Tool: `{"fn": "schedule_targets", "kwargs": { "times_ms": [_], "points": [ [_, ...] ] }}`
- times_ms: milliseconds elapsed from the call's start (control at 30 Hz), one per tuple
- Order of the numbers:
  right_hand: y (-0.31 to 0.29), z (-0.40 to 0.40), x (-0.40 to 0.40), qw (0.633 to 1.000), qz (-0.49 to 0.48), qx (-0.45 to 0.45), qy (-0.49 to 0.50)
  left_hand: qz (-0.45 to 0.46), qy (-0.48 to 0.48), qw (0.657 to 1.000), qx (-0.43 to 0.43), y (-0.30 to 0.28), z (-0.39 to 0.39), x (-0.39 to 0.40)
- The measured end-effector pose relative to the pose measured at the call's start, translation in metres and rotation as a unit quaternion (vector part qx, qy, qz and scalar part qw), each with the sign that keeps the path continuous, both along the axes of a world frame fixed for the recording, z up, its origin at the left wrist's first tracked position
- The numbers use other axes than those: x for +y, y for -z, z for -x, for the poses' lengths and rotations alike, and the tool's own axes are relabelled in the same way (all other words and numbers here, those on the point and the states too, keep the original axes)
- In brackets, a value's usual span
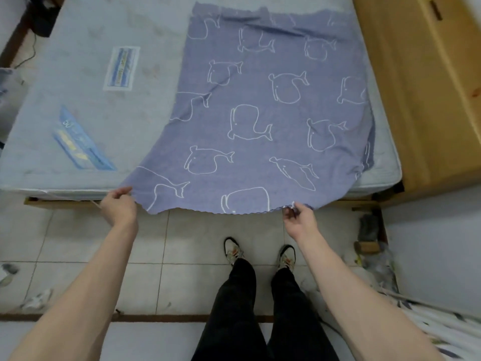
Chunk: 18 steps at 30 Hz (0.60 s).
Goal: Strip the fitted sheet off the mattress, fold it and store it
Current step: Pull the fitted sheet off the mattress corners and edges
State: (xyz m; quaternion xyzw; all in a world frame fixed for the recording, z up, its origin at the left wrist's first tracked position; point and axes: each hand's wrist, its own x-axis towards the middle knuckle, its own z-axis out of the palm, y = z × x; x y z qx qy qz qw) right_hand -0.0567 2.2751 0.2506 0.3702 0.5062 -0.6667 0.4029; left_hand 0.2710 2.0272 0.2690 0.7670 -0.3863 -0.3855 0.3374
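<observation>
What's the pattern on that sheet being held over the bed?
The sheet is blue-purple with white outline drawings of whales, shown clearly in the head view.

Tiled floor (pixel 182 256), wooden cabinet (pixel 429 100)
</observation>
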Motion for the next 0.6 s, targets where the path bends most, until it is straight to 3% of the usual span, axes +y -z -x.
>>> {"fn": "schedule_targets", "kwargs": {
  "times_ms": [67, 167, 233, 333, 433, 500, 600],
  "points": [
    [0.000, 0.000, -0.003, 0.999, -0.020, 0.025, -0.035, 0.043, 0.125, 0.985, -0.114, -0.004, 0.031, 0.017],
    [0.006, 0.001, -0.014, 0.994, -0.039, 0.052, -0.083, 0.122, 0.325, 0.924, -0.162, -0.004, 0.096, 0.054],
    [0.013, 0.002, -0.024, 0.993, -0.042, 0.054, -0.098, 0.156, 0.466, 0.854, -0.169, 0.007, 0.141, 0.082],
    [0.029, 0.006, -0.039, 0.993, -0.046, 0.055, -0.099, 0.152, 0.656, 0.712, -0.199, 0.036, 0.197, 0.115],
    [0.042, 0.016, -0.050, 0.991, -0.071, 0.056, -0.100, 0.158, 0.733, 0.614, -0.247, 0.072, 0.236, 0.131],
    [0.054, 0.028, -0.053, 0.990, -0.087, 0.053, -0.102, 0.185, 0.719, 0.611, -0.275, 0.092, 0.253, 0.131],
    [0.074, 0.041, -0.055, 0.992, -0.055, 0.001, -0.111, 0.221, 0.666, 0.652, -0.288, 0.119, 0.267, 0.125]
  ]
}}
